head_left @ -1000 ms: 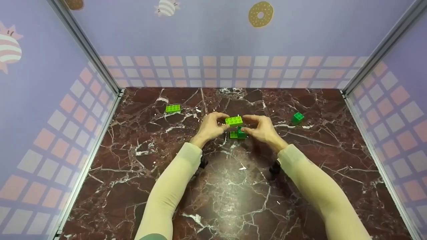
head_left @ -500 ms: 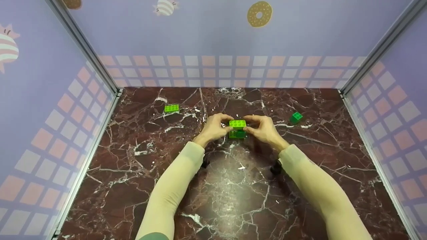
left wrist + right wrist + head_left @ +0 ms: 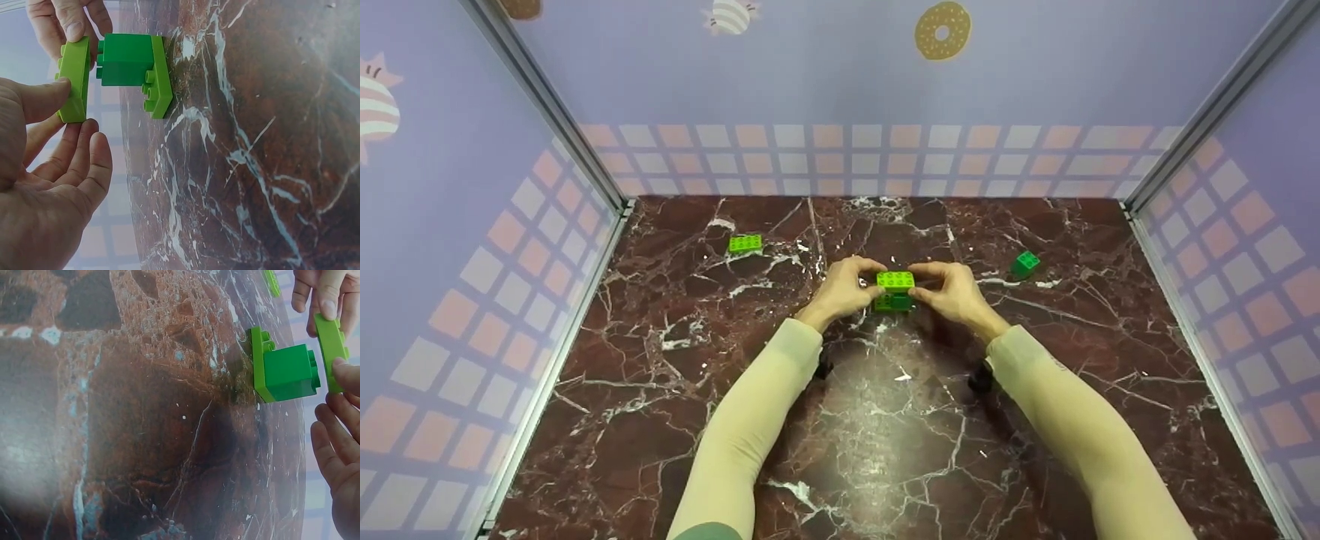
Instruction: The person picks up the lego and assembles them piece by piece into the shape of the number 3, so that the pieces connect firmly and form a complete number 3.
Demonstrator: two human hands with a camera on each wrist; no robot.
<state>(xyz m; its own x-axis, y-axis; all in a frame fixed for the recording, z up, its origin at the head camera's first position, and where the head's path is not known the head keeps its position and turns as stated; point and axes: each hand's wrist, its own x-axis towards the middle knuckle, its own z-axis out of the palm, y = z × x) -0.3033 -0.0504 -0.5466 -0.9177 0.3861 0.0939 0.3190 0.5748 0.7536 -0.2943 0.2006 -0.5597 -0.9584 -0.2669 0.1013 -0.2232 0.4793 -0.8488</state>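
Observation:
Between them, my left hand (image 3: 846, 289) and right hand (image 3: 954, 292) hold a light green flat building brick (image 3: 895, 281), one at each end. In the left wrist view the left thumb lies on the brick's side, with fingers beneath its end. Directly below stands a dark green block (image 3: 128, 59), studs up, on one end of another light green flat brick (image 3: 162, 84) on the table. A small gap shows between the held brick and the block's studs in both wrist views. The right wrist view shows the base brick's bare studs (image 3: 267, 342) beside the block.
A light green flat brick (image 3: 745, 244) lies at the back left of the marbled table (image 3: 675, 420). Another dark green block (image 3: 1026, 264) stands at the back right. Patterned panels (image 3: 840, 157) wall in the back and both sides.
The held brick has moved slightly right and down, from a tilt to level above the dark green block. Both hands have closed in on its ends. Over the last half second little has moved.

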